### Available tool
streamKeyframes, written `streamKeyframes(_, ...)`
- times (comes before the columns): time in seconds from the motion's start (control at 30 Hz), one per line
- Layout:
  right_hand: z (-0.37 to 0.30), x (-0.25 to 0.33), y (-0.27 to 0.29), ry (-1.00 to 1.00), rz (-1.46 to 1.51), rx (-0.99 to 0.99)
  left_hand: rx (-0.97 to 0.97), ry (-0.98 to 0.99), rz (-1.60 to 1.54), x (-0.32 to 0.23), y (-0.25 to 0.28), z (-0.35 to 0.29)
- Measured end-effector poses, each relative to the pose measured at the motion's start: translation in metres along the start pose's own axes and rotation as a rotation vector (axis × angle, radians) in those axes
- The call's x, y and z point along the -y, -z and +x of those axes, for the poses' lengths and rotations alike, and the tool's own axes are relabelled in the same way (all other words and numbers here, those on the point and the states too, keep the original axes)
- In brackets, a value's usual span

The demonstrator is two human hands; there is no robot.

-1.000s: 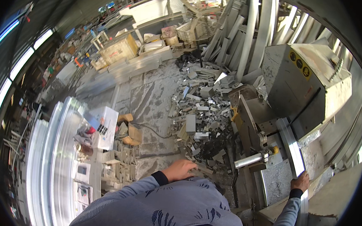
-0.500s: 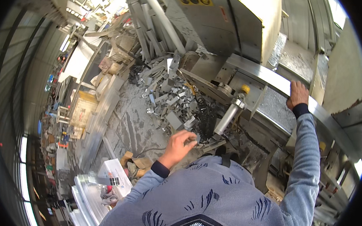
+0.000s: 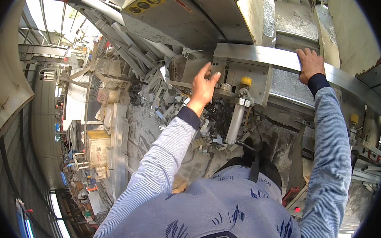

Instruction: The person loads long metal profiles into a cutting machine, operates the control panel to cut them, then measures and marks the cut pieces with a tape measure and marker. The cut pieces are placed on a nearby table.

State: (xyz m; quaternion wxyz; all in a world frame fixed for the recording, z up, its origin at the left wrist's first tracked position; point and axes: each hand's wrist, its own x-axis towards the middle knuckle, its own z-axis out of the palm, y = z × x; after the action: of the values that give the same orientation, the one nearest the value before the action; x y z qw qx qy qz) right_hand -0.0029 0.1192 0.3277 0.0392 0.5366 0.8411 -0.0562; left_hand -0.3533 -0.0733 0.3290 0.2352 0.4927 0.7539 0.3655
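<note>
A long silvery aluminium profile lies across the bed of a machine and runs off to the right. My right hand grips it from above, its fingers over the far edge. My left hand is raised near the profile's left end, apart from it, thumb and index finger spread and nothing visible in it. Just right of that hand is a clamp cylinder with a yellow cap. Above the profile's left end hangs a grey machine hood with yellow warning stickers.
Metal offcuts are heaped on the floor beyond my left forearm. Long profiles lean at the back left, near a large fan. A yellowish box stands at the left. A second yellow-capped clamp is at the right.
My left hand has risen from above the floor toward the profile's left end, and its curled fingers have spread. My right hand stays on the profile. The view has turned toward the machine.
</note>
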Motion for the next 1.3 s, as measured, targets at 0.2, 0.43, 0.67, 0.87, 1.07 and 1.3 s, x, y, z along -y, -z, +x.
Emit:
streamKeyframes(0.2, 0.0, -0.001, 0.001, 0.015, 0.019, 0.003, -0.063, 0.069, -0.154, 0.049, -0.04, 0.077)
streamKeyframes(0.43, -0.001, -0.001, 0.005, 0.06, 0.03, -0.007, -0.134, -0.162, -0.418, 0.048, -0.056, 0.071)
streamKeyframes(0.67, 0.001, -0.002, 0.012, 0.087, 0.055, 0.037, -0.167, -0.182, -0.26, 0.037, -0.054, 0.067)
streamKeyframes(0.87, 0.002, -0.007, 0.008, 0.113, 0.038, 0.025, -0.139, -0.183, -0.238, 0.035, -0.052, 0.066)
streamKeyframes(1.07, 0.003, -0.009, 0.007, 0.144, 0.044, 0.006, -0.184, -0.234, -0.174, 0.024, -0.049, 0.063)
streamKeyframes(1.3, 0.007, -0.006, 0.007, 0.185, 0.041, -0.004, -0.19, -0.18, -0.25, 0.024, -0.052, 0.065)
